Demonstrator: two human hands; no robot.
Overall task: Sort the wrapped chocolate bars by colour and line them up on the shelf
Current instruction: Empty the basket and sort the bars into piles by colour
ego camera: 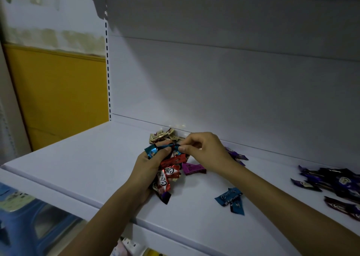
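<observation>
left hand grips bunch of bars | right hand pinches blue bar | above shelf, near its back edge

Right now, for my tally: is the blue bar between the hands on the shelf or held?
Held: left hand grips the blue bar, right hand pinches its end.

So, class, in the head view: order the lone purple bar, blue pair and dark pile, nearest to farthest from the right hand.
1. Purple bar, just below the right hand.
2. Blue pair, nearer the front.
3. Dark pile, far right.
</observation>
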